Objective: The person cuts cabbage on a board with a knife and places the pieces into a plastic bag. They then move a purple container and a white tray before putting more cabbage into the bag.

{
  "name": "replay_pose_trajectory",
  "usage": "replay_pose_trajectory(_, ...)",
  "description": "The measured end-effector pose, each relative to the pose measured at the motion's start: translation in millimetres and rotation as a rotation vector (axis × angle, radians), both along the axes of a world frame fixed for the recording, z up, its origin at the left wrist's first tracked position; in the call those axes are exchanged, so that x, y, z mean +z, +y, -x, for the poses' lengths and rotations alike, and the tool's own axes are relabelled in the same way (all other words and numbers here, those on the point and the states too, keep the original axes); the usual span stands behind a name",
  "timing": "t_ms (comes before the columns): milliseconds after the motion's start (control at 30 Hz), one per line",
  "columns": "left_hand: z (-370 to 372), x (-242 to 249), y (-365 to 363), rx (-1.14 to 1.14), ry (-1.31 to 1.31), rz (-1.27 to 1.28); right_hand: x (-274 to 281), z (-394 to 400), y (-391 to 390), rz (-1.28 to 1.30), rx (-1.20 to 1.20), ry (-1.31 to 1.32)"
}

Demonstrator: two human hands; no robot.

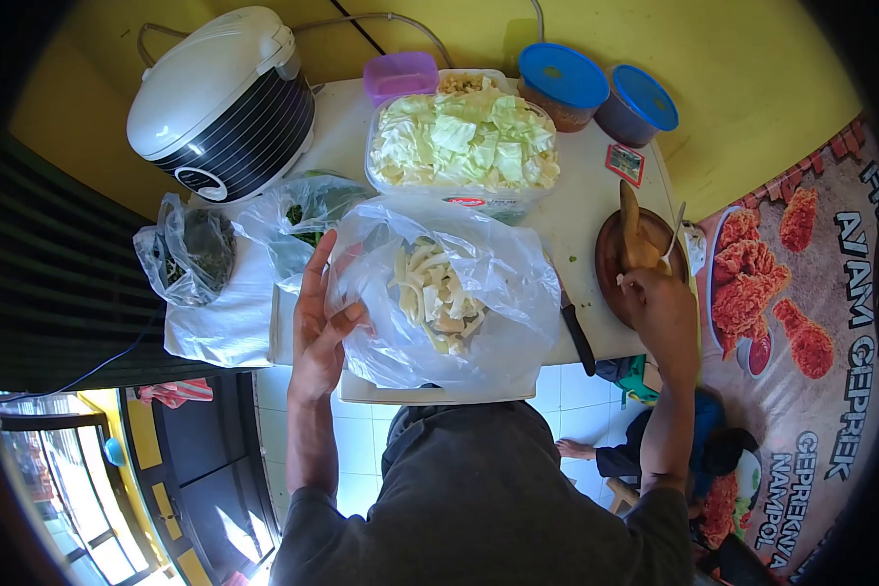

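Note:
A clear plastic bag lies open at the table's front, with pale cut pieces inside. My left hand holds the bag's left edge between thumb and fingers. At the right, my right hand is closed over the front part of a round brown mortar, with a small pale piece at its fingertips. A brown pestle and a light-coloured utensil handle rest in the mortar. Between bag and mortar lies a knife with a black handle.
Behind the bag stands a tub of chopped cabbage. Two blue-lidded containers, a purple container and a rice cooker line the back. Bags of greens lie left. Another person is below right.

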State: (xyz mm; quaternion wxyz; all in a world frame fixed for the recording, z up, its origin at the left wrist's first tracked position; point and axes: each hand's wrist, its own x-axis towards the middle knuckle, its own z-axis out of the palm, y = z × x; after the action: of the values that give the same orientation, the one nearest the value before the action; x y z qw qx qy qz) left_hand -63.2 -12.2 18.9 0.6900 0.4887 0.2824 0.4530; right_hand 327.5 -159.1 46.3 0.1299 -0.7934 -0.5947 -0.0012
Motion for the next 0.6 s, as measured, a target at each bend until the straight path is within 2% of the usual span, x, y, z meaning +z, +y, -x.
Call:
replay_pose_trajectory(100,0,9,-13,0.037,0.042,-0.033,30,36,5,-0.352,0.043,0.437)
replay_pose_trajectory(200,-4,11,-23,0.05,0.054,-0.032,47,76,17,-0.6,0.374,0.466)
replay_pose_trajectory(267,-18,12,-33,0.121,0.127,-0.045,45,101,31,-0.498,0.557,0.528)
replay_pose_trajectory(333,-30,7,-41,0.181,0.202,-0.072,45,118,51,-0.612,0.541,0.303)
replay_pose_trajectory(400,-26,0,-45,0.121,0.216,0.047,41,125,64,-0.647,0.465,0.147)
replay_pose_trajectory(433,-24,-4,-47,0.091,0.219,0.109,34,127,68,-0.622,0.394,0.105)
replay_pose_trajectory(500,-20,-8,-47,0.042,0.03,0.233,14,122,75,-0.348,0.345,0.19)
replay_pose_trajectory(567,-20,-14,-38,0.036,-0.223,0.399,-17,97,77,0.157,0.374,0.432)
replay_pose_trajectory(600,-19,-21,-35,0.077,-0.231,0.465,-31,92,81,0.121,0.317,0.876)
